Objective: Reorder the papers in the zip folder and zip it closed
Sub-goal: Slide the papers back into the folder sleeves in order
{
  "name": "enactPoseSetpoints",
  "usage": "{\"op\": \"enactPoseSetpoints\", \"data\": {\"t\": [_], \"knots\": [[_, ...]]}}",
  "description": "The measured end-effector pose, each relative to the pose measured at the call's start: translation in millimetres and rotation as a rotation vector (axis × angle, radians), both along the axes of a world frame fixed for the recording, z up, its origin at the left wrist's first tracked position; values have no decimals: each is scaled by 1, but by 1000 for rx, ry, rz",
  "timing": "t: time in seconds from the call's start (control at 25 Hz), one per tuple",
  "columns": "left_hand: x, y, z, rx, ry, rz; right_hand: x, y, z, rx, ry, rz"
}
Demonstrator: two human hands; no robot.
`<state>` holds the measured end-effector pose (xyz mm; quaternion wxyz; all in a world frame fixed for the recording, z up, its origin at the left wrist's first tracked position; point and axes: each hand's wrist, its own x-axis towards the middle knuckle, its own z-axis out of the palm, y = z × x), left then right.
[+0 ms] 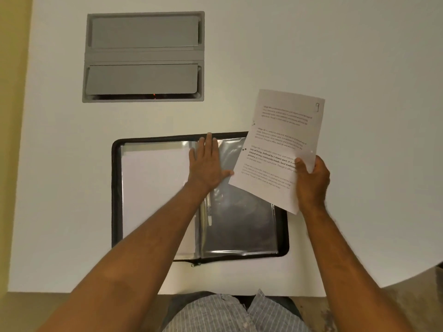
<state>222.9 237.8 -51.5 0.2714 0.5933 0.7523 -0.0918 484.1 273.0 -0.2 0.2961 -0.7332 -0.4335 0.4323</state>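
A black zip folder (116,192) lies open on the white table in front of me. Its left half holds white papers (153,185) under a clear sleeve; its right half shows empty shiny plastic sleeves (239,226). My left hand (207,164) lies flat with straight fingers on the middle of the folder, pressing the sleeves near the spine. My right hand (311,178) grips a printed sheaf of paper (280,144) by its lower right edge, held tilted above the folder's right upper corner. A paper clip (317,107) sits at the sheaf's top right. The zipper pull (196,264) lies at the folder's near edge.
A grey cable hatch with two flaps (143,56) is set into the table (359,56) at the far left of centre. The table's near edge runs just before my striped shirt (230,315). A yellowish wall or floor strip (12,140) borders the table on the left.
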Motion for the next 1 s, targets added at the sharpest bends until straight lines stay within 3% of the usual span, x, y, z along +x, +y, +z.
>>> {"op": "enactPoseSetpoints", "data": {"t": [0.2, 0.36, 0.52, 0.6, 0.72, 0.84, 1.0], "knots": [[9, -9, -9, 158, 39, -46, -2, 3, 3, 23, -30, 23], [0, -5, -12, 490, 19, -55, -5, 12, 14, 86, 49, -31], [-7, 10, 8, 386, -157, -31, -16, 31, 20, 93, 284, -250], [-9, 21, 18, 330, -250, -17, -27, 39, 19, -25, 510, -367], [-7, 36, 25, 241, -313, -53, -42, 50, 17, -170, 699, -439], [-3, 38, 19, 160, -213, -176, -52, 57, 18, -212, 791, -493], [15, 12, 1, 165, -2, -302, -55, 60, 18, -204, 737, -507]]}}
